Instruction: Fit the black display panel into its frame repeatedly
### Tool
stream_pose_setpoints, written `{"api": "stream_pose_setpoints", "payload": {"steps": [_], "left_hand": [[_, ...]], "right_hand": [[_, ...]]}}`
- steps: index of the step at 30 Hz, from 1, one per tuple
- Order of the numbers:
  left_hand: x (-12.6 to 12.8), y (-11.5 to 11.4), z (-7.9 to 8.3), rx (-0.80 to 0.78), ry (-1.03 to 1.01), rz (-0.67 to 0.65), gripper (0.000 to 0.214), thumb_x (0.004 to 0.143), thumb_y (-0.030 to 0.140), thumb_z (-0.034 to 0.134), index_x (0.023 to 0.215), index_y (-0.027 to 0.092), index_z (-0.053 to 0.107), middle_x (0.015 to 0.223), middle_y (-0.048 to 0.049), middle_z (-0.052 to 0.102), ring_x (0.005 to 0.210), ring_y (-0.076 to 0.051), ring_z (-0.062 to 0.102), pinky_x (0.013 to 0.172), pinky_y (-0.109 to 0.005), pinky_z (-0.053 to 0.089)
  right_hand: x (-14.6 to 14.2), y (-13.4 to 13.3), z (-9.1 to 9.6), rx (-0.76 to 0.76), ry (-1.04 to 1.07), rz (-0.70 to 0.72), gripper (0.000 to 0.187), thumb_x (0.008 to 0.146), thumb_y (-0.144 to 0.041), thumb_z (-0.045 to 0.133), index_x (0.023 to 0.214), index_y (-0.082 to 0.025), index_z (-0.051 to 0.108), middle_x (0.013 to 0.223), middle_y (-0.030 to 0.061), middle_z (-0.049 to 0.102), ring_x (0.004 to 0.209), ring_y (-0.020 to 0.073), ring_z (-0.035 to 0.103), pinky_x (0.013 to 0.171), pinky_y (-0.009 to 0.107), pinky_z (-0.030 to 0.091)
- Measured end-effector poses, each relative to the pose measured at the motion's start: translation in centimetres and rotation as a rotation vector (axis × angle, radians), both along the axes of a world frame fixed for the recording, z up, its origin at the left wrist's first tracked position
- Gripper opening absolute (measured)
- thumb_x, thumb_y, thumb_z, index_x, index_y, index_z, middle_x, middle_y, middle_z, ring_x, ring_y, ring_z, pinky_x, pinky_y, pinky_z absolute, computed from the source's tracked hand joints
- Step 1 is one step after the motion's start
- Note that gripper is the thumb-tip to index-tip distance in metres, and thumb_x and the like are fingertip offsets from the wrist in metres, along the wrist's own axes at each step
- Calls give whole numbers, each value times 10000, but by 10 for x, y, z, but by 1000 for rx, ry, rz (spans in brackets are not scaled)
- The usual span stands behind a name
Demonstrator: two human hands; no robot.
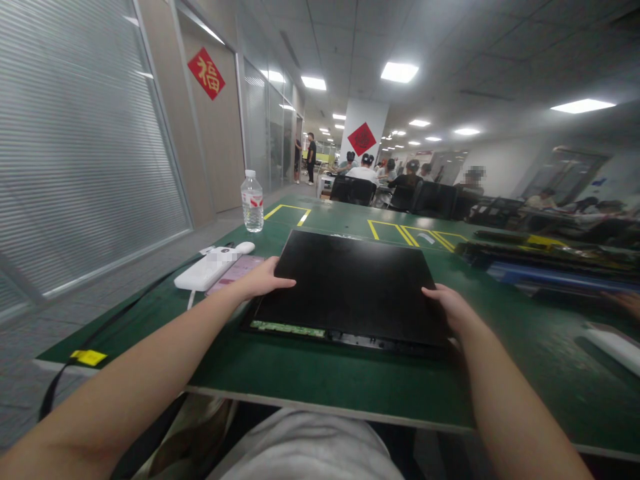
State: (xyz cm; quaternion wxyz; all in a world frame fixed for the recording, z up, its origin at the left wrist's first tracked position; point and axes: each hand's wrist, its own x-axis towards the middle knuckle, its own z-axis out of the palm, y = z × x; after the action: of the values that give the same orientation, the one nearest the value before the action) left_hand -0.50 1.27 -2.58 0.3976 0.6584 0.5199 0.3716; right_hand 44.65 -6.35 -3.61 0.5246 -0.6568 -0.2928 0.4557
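A black LCD screen panel (350,287) lies before me over the green table (310,373), its dark face up. Along its near edge runs a bare strip with a green circuit board (287,329). My left hand (266,279) grips the panel's left side, thumb on top and the other fingers hidden at the edge. On the opposite side, my right hand (449,305) holds the right edge in the same way, its fingers mostly out of sight. Whether the panel touches the table all round, I cannot tell.
Left of the panel are a water bottle (253,208), a white box-shaped device (204,270) with a cable and a pinkish flat item (237,275). Blurred dark panels (540,260) lie at right, near another person's hand (625,303). Yellow tape (390,223) marks the far side.
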Motion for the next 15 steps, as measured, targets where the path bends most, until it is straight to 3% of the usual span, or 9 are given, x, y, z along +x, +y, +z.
{"api": "stream_pose_setpoints", "payload": {"steps": [9,15], "left_hand": [[0,2,-2,34,41,8,709,457,418,935,1084,210,678,1193,-138,753,1203,-420,640,951,-435,522],[4,0,-1,110,122,12,732,473,431,918,1126,214,671,1306,-150,703,1306,-440,562,1092,-483,434]], "right_hand": [[4,5,-5,14,-64,-28,190,743,-157,720,919,-222,694,768,62,765,719,267,734,670,389,594],[4,5,-6,18,-70,-37,179,742,-151,720,907,-218,703,765,64,770,720,266,736,652,374,595]]}}
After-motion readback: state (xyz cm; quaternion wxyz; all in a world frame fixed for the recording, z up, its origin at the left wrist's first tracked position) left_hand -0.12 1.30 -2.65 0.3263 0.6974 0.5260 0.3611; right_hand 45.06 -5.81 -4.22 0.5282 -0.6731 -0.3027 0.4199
